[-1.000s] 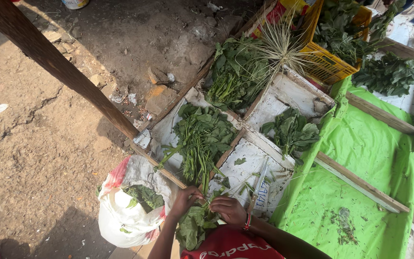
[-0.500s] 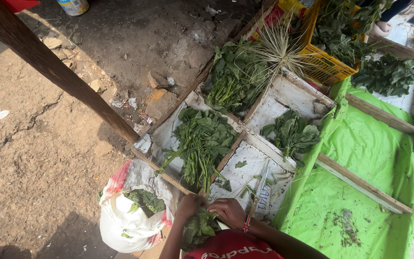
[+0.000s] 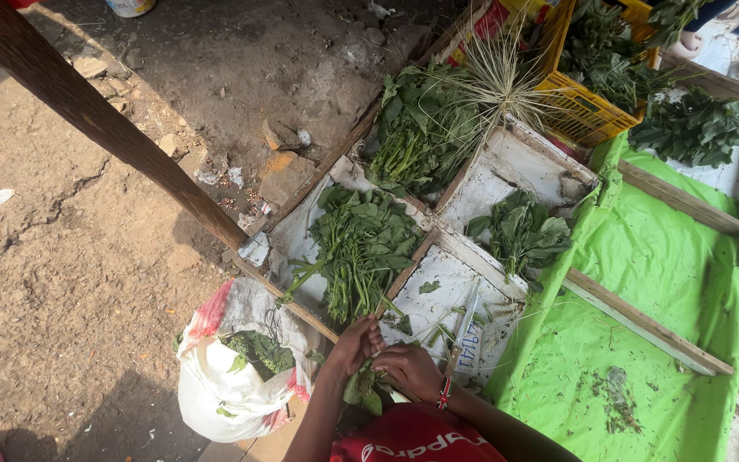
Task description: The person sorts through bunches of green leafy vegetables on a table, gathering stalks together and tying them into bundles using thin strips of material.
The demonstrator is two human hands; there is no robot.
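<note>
Leafy greens (image 3: 364,387) sit bunched between both hands at the bottom of my view, just above the red shirt (image 3: 412,443). I see the left hand (image 3: 355,344) curled around the stems from above, and the right hand (image 3: 410,370) closed on the same bunch from the side, a beaded band on its wrist. Just left of the hands, a white sack (image 3: 220,389) lies open on the dirt with dark leaves inside it. Ahead of the hands, the wooden tray (image 3: 506,162) is split into compartments lined with white sheeting: the near left one holds a long-stemmed pile of greens (image 3: 361,248), the near right one only scraps and a knife (image 3: 464,329), the far right one a small heap of broad leaves (image 3: 519,233), the far left one another thick bunch (image 3: 421,128) with dry grass strands. Beyond, I see a yellow crate (image 3: 588,111) stuffed with more greens. A green sheet (image 3: 643,282) covers the table to the right.
</note>
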